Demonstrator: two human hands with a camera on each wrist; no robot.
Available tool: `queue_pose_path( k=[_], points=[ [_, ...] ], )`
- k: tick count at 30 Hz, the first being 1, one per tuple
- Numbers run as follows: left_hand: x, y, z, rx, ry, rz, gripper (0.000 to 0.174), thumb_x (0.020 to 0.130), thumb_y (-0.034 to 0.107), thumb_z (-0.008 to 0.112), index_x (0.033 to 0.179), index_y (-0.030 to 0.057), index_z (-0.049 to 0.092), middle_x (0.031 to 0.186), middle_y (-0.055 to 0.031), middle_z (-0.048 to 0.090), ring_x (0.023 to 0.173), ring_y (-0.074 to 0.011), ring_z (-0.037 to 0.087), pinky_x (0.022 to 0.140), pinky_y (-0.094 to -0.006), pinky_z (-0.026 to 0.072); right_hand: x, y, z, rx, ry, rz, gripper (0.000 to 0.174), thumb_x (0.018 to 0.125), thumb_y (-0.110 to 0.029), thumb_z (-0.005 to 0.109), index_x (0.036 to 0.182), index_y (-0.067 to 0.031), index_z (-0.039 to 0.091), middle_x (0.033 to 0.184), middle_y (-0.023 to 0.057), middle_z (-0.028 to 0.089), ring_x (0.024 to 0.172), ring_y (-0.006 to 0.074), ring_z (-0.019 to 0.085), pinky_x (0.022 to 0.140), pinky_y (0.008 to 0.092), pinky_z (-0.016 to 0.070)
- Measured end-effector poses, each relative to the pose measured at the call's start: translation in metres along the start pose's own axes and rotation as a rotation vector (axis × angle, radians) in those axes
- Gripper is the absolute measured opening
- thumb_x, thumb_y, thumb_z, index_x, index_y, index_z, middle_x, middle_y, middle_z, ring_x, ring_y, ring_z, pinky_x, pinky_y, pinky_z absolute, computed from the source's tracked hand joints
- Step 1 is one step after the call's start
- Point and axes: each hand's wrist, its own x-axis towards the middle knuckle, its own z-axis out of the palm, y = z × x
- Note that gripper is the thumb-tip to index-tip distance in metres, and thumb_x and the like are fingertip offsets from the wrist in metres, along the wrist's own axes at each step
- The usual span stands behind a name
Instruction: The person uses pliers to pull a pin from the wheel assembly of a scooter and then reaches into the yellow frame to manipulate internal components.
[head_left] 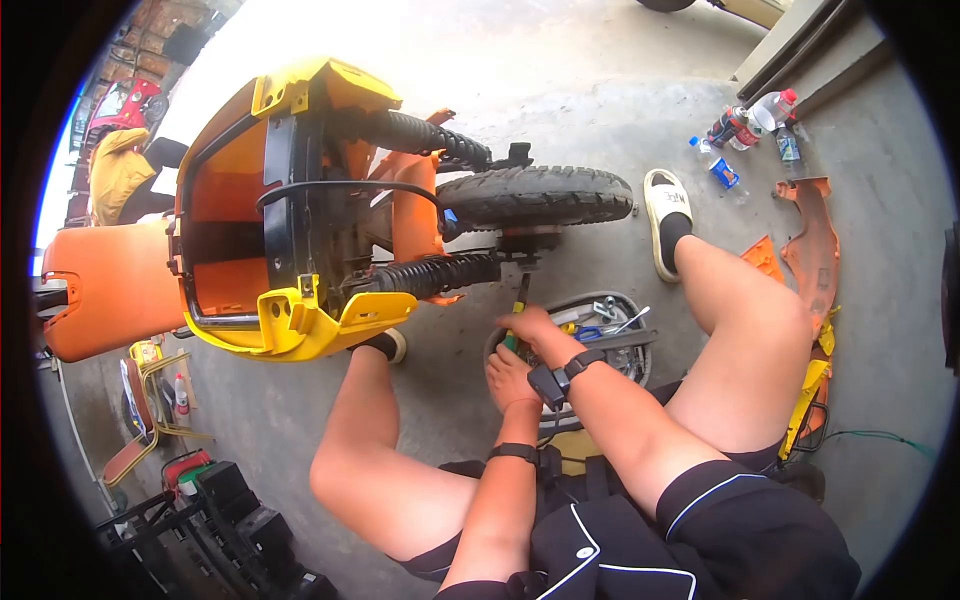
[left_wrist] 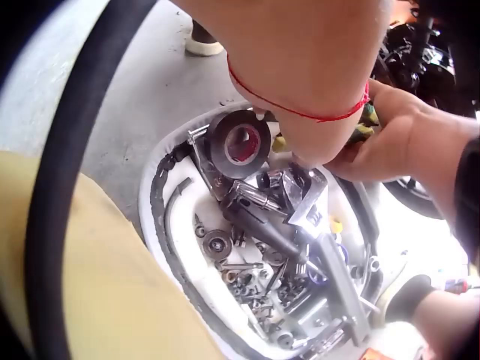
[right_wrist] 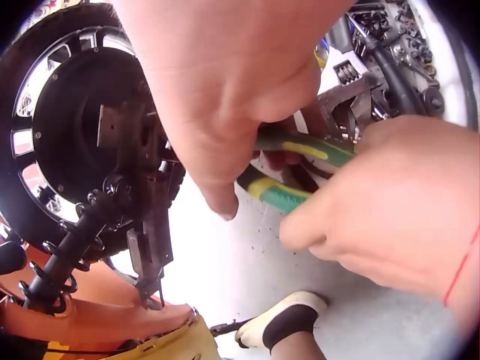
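Both hands meet on a pair of pliers [right_wrist: 274, 193] with green-and-yellow handles, in front of a scooter wheel [head_left: 545, 198]. My left hand [head_left: 512, 380], with a red string at its wrist, grips the handle ends. The right hand [head_left: 535, 332] holds the handles farther forward. In the head view the pliers point at the axle end [head_left: 525, 248], their tip close below it. In the right wrist view the right hand hides the jaws. Beneath the hands sits a tool tray [left_wrist: 150, 202] holding an adjustable wrench [left_wrist: 334, 262], black tape [left_wrist: 221, 142] and loose fasteners.
The scooter lies tipped, with a yellow-and-orange body [head_left: 290, 325] and black shock absorbers [head_left: 440, 275]. Plastic bottles [head_left: 722, 170] lie at the upper right beside orange panels [head_left: 815, 240]. A folding chair [head_left: 140, 425] and black cases [head_left: 240, 510] stand at left. A person in yellow [head_left: 120, 180] is behind.
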Motion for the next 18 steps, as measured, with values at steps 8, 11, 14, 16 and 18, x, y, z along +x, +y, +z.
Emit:
queue_pose_path(
  k=[8,11,14,16,18],
  points=[
    [0.01,0.012,-0.018,-0.187,-0.127,-0.074,0.054,0.081,0.03,0.066,0.124,0.0037,0.046,0.121,-0.0177,0.051,0.119,-0.0361,0.051,0.098,-0.0447,0.044,0.014,0.002,-0.001,-0.129,-0.169,-0.004,0.026,0.078,-0.009,0.065,0.101,0.0042,0.067,0.09,0.013,0.069,0.08,0.0259,0.065,0.07,0.0413,0.0521],
    [0.011,0.012,-0.009,-0.203,0.046,-0.035,0.064,0.081,0.03,0.066,0.133,0.0027,0.042,0.133,-0.0195,0.047,0.127,-0.0379,0.046,0.104,-0.0467,0.0393,0.004,-0.009,-0.009,0.121,-0.253,0.091,0.032,0.077,-0.001,0.058,0.109,0.0026,0.064,0.097,0.0121,0.067,0.087,0.0266,0.063,0.072,0.0407,0.0521],
    [0.015,0.013,-0.008,-0.282,0.001,-0.078,0.079,0.078,0.033,0.069,0.142,0.0026,0.036,0.139,-0.0195,0.044,0.132,-0.0389,0.041,0.109,-0.0483,0.0341,0.004,-0.014,-0.015,0.247,-0.334,0.076,0.04,0.076,0.005,0.051,0.114,0.0008,0.061,0.106,0.0123,0.064,0.094,0.0258,0.06,0.073,0.038,0.0526],
    [0.017,0.016,-0.011,-0.279,-0.012,-0.084,0.082,0.077,0.034,0.07,0.143,0.002,0.034,0.138,-0.0195,0.044,0.132,-0.0389,0.041,0.11,-0.0488,0.0332,0.006,-0.017,-0.019,0.285,-0.372,0.097,0.042,0.075,0.006,0.049,0.115,0.0007,0.06,0.109,0.013,0.064,0.096,0.0257,0.06,0.075,0.0377,0.0537],
    [0.018,0.02,-0.015,-0.278,-0.024,-0.089,0.085,0.076,0.035,0.071,0.143,0.0014,0.033,0.137,-0.0195,0.045,0.133,-0.0388,0.04,0.11,-0.0493,0.0322,0.005,-0.023,-0.024,0.322,-0.41,0.115,0.045,0.074,0.007,0.047,0.117,0.0007,0.058,0.112,0.0138,0.063,0.098,0.0257,0.06,0.076,0.0375,0.0549]
  ],
)
